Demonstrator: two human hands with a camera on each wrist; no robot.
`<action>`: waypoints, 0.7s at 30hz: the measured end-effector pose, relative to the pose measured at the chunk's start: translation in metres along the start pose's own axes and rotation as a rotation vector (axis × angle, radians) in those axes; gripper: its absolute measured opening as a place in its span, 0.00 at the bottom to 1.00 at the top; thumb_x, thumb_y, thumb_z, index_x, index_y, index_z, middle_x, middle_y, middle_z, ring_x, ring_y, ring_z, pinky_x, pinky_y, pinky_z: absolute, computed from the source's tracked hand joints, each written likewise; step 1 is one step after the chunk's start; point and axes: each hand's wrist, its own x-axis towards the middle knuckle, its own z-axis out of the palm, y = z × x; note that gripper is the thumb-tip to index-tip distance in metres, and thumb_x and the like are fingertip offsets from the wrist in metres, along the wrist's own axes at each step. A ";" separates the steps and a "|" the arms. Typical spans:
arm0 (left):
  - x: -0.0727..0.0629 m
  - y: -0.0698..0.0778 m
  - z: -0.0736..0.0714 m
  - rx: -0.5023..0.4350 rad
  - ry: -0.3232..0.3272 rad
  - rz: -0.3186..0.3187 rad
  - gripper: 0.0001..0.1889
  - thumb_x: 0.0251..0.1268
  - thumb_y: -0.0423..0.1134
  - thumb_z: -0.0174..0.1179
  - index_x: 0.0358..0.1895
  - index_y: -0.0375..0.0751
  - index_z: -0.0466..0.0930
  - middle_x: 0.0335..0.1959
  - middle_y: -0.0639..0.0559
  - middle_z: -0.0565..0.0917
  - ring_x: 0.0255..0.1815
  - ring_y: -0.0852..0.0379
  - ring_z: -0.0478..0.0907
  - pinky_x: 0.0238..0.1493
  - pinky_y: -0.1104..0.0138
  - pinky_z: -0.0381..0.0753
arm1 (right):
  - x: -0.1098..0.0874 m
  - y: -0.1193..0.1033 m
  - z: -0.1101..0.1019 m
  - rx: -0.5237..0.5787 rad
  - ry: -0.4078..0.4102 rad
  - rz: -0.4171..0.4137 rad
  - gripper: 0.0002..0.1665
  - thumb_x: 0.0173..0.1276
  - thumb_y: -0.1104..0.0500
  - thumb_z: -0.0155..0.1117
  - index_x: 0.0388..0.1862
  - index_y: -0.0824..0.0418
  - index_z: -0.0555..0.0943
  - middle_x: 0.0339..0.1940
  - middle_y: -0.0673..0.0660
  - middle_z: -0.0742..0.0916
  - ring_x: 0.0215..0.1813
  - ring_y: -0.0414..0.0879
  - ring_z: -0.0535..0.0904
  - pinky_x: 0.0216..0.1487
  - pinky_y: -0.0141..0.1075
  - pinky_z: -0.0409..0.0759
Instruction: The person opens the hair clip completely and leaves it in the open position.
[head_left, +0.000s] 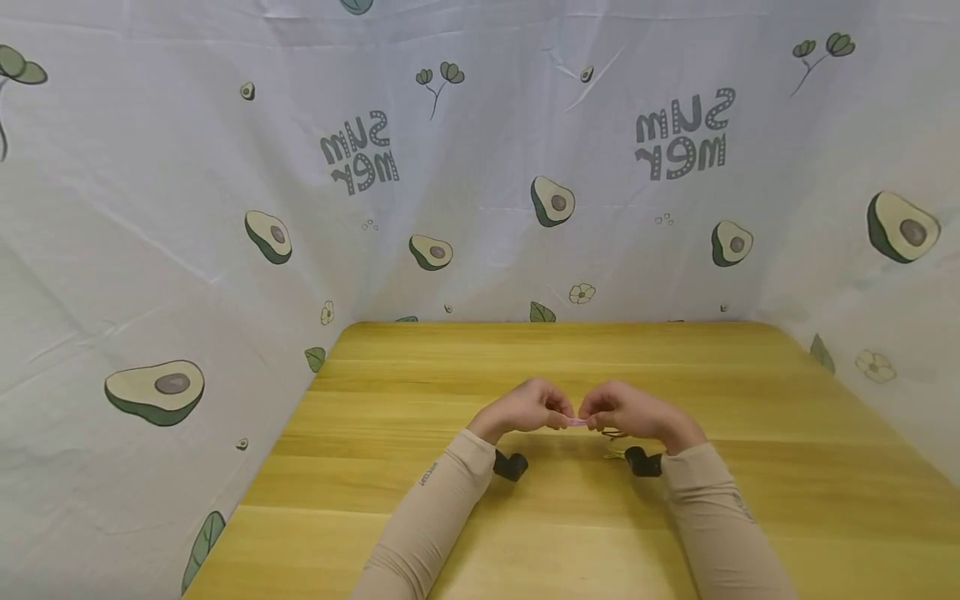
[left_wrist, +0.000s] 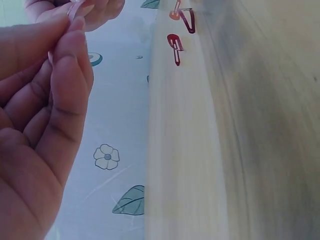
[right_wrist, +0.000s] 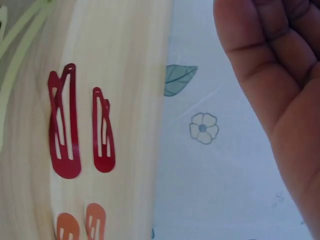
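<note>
A slim pink hair clip [head_left: 577,422] spans the gap between both hands, raised above the table. My left hand [head_left: 528,407] pinches one end of it with thumb and forefinger. At the other end, my right hand [head_left: 626,408] pinches it the same way. The left wrist view shows the clip [left_wrist: 75,10] partly hidden by the fingertips. In the right wrist view the right hand [right_wrist: 280,85] appears only in part, its fingertips out of frame. Two dark red snap hair clips [right_wrist: 72,125] lie side by side on the wood, with orange clips [right_wrist: 95,220] just below them.
The wooden table [head_left: 420,367] ends at a white curtain [head_left: 480,167] printed with avocados. A yellow clip [head_left: 615,455] lies near the right wrist's black camera [head_left: 643,461]. Another black camera [head_left: 510,465] sits under the left wrist. More red clips [left_wrist: 175,47] show in the left wrist view.
</note>
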 end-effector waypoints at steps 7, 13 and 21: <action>-0.001 0.008 0.004 0.029 0.024 0.000 0.06 0.69 0.33 0.63 0.38 0.33 0.86 0.30 0.51 0.86 0.28 0.64 0.70 0.30 0.73 0.72 | -0.006 -0.002 -0.005 0.048 -0.021 0.006 0.09 0.72 0.69 0.57 0.41 0.75 0.82 0.31 0.63 0.84 0.28 0.40 0.75 0.30 0.40 0.79; 0.002 0.009 0.011 0.081 0.080 0.002 0.09 0.69 0.38 0.64 0.39 0.34 0.87 0.36 0.41 0.88 0.26 0.65 0.71 0.29 0.74 0.71 | -0.009 -0.004 -0.008 0.056 -0.022 0.014 0.09 0.72 0.70 0.56 0.41 0.76 0.82 0.28 0.61 0.82 0.26 0.38 0.74 0.29 0.40 0.79; 0.004 0.013 0.017 0.121 0.153 0.022 0.09 0.68 0.40 0.65 0.37 0.37 0.88 0.35 0.43 0.90 0.27 0.67 0.74 0.30 0.74 0.74 | -0.014 -0.007 -0.011 0.052 0.004 0.030 0.08 0.71 0.70 0.58 0.41 0.75 0.81 0.30 0.60 0.84 0.27 0.37 0.74 0.30 0.36 0.78</action>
